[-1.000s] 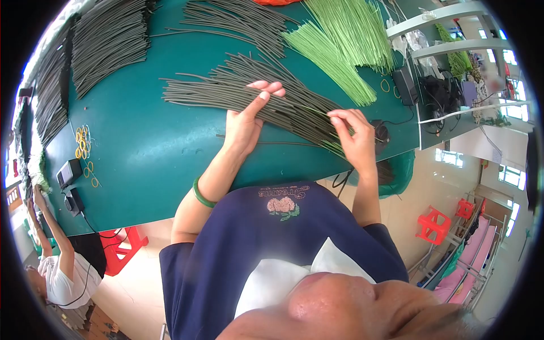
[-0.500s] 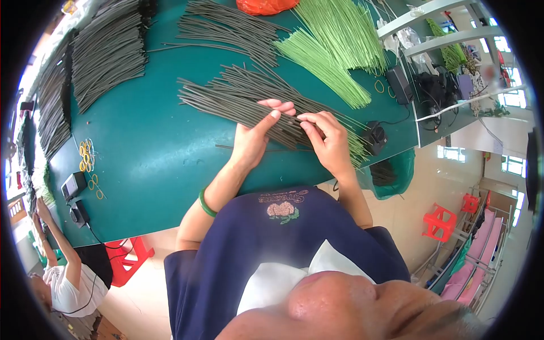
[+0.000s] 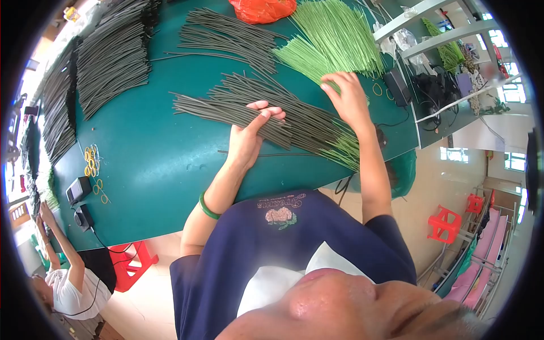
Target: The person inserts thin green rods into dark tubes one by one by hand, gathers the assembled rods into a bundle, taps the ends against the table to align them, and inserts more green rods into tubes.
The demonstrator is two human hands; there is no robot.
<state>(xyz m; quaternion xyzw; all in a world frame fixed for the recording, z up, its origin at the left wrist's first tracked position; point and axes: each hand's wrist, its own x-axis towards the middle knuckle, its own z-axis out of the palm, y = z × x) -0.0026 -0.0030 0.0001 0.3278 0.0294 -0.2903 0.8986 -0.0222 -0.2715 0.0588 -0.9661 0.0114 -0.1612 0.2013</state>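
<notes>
My left hand (image 3: 249, 135) is closed around a bundle of thin dark sticks (image 3: 209, 107), its thumb lying across the top. Behind and beside that bundle lies a longer pile of dark sticks (image 3: 306, 113), with light green ends (image 3: 344, 150) showing at its right. My right hand (image 3: 351, 103) is over the lower end of the light green stems (image 3: 306, 59); its fingers are curved, with a gap between thumb and forefinger. One loose dark stick (image 3: 272, 154) lies on the table in front of the left hand.
More dark sticks (image 3: 113, 56) lie in rows at the left and back of the green table (image 3: 153, 170). An orange-red bag (image 3: 263, 10) sits at the back. Yellow rings (image 3: 90, 160) and black adapters (image 3: 77, 190) are at left. Another person (image 3: 73, 283) works at lower left.
My right hand has left the dark sticks and moved up and right to the green stems. The left hand, still holding its bundle, has shifted slightly left.
</notes>
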